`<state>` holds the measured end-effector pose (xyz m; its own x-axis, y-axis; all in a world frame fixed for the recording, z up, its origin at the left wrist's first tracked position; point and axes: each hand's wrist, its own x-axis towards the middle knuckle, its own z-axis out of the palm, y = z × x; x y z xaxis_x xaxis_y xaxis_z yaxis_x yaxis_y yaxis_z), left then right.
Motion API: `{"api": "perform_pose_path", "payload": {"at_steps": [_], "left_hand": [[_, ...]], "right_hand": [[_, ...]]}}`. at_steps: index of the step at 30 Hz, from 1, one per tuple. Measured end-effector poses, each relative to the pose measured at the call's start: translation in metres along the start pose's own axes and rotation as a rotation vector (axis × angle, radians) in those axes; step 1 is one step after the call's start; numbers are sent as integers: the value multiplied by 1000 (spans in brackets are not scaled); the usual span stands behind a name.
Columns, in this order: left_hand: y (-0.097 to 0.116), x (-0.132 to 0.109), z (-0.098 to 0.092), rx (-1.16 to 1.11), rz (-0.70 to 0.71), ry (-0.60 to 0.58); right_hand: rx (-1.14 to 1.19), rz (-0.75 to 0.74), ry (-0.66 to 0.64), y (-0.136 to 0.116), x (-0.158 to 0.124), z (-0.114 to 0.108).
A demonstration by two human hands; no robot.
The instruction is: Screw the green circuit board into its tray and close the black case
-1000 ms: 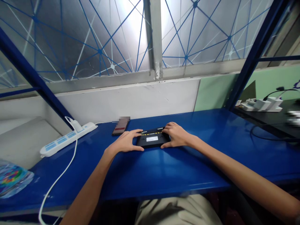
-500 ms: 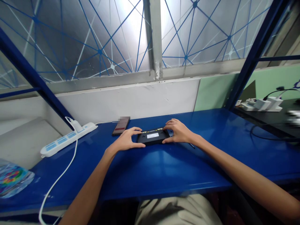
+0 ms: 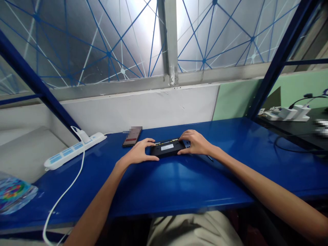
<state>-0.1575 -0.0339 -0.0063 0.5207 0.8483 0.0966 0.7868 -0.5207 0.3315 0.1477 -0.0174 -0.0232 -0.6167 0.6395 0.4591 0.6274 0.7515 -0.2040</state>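
A flat black box with a white label on its top and a line of yellow marks near its far edge is between my two hands on the blue table. My left hand grips its left end, thumb along the near side and fingers at the far corner. At the right end, my right hand holds it the same way, thumb in front and fingers behind. Partly hidden by that hand is a small bluish piece. A thin dark pen-like stick pokes out below my right wrist.
A phone lies behind my left hand. To the left are a white power strip with a trailing white cable and a colourful plastic bag. Blue posts rise at both sides; another power strip sits far right.
The black box looks slightly tilted or turned, with its right end a little higher in view. Both hands keep their hold on its ends.
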Motion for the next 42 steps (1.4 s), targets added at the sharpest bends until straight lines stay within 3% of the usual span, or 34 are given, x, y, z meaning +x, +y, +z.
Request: {"api": "perform_pose_path", "payload": {"at_steps": [24, 36, 42], "left_hand": [[-3, 0, -8, -65, -16, -61], [-9, 1, -3, -45, 1, -53], [-9, 2, 1, 10, 18, -36]], "right_hand": [[46, 140, -62, 3, 1, 7], [-10, 13, -64, -2, -3, 15], [20, 23, -90, 2, -7, 12]]}}
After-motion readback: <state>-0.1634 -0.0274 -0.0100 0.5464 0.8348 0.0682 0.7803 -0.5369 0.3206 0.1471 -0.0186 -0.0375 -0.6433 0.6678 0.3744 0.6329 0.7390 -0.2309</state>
